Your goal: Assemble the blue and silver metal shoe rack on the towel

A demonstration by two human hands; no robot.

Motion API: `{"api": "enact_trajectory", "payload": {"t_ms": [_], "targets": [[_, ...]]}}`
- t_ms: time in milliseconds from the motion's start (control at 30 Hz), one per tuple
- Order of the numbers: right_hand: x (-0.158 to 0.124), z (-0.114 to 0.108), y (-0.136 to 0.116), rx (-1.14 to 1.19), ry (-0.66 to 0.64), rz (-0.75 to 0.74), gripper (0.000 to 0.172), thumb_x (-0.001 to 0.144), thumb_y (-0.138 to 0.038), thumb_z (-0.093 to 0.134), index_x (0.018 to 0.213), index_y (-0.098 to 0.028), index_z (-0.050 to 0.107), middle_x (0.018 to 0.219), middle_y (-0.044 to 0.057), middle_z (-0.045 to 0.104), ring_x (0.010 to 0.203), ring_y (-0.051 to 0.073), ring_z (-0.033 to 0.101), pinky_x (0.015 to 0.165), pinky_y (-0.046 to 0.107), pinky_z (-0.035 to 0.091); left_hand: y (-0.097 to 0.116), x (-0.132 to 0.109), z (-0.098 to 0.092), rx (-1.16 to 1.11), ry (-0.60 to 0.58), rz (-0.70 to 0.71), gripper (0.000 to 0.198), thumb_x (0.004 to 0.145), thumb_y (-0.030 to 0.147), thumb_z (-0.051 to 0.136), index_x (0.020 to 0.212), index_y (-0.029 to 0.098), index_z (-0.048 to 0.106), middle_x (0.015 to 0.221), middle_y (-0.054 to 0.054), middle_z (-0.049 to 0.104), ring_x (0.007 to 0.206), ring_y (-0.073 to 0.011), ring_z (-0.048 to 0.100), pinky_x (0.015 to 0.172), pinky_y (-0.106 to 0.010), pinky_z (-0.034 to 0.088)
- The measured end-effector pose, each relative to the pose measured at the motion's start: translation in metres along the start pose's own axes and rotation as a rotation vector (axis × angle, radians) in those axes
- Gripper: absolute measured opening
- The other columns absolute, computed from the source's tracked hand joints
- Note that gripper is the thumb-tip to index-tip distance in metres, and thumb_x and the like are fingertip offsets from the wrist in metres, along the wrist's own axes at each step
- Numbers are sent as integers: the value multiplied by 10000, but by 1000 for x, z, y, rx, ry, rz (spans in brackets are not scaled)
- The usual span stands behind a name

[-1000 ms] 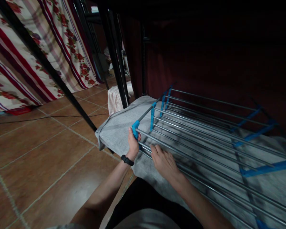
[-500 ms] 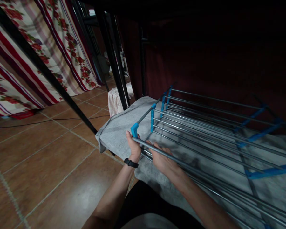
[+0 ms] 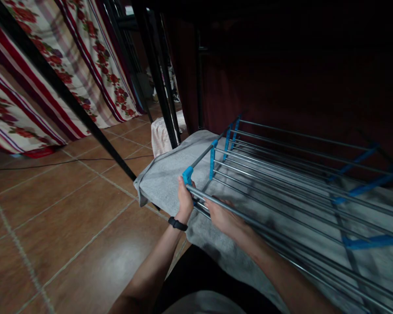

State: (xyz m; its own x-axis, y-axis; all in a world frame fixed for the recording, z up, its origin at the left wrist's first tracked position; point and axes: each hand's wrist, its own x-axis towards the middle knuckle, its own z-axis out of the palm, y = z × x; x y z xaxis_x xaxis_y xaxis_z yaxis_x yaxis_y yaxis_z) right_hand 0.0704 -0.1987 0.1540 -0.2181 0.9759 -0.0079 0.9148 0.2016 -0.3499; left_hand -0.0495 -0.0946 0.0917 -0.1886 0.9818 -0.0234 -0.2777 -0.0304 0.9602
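A metal rack (image 3: 281, 174) of grey rods with blue plastic joints lies over a grey towel (image 3: 163, 174) on the floor. My left hand (image 3: 184, 200), with a black band at the wrist, is closed around the rack's near corner just below a blue joint (image 3: 187, 175). My right hand (image 3: 223, 216) reaches under the nearest rod beside it. Its fingers are hidden behind the rods, so I cannot tell whether they grip anything.
The floor is brown tile (image 3: 52, 218) with a thin cable across it. Black frame legs (image 3: 157, 74) stand just behind the towel. Flowered striped curtains (image 3: 52, 65) hang at the left. A pale cloth bundle (image 3: 162, 135) sits by the legs. The right background is dark.
My right hand has gone from lying on top of the rods to under the nearest rod. My left hand keeps its hold on the corner, which has risen slightly.
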Motion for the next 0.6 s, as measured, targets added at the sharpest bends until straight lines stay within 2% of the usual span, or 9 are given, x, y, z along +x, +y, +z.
{"api": "enact_trajectory", "payload": {"t_ms": [233, 433, 600], "targets": [[1, 0, 4, 38, -15, 16, 385, 1025, -259, 273, 1169, -229, 629, 1096, 68, 693, 945, 220, 663, 817, 323, 481, 7, -5, -3, 86, -132, 63, 712, 863, 784, 235, 474, 216, 419, 400, 11, 346, 389, -98, 322, 435, -274, 255], [3, 0, 5, 27, -26, 12, 404, 1025, -275, 265, 1213, -211, 617, 1115, 89, 697, 979, 234, 657, 829, 328, 479, 5, -4, -4, 93, -153, 85, 720, 874, 770, 221, 474, 212, 434, 401, 7, 358, 398, -102, 345, 460, -269, 286], [7, -1, 4, 85, -51, 82, 427, 1020, -321, 277, 1257, -214, 615, 1131, 86, 703, 1006, 250, 662, 840, 336, 489, 3, -2, -3, 47, -142, 48, 689, 853, 792, 261, 518, 217, 441, 412, 17, 363, 399, -104, 341, 443, -266, 277]]}}
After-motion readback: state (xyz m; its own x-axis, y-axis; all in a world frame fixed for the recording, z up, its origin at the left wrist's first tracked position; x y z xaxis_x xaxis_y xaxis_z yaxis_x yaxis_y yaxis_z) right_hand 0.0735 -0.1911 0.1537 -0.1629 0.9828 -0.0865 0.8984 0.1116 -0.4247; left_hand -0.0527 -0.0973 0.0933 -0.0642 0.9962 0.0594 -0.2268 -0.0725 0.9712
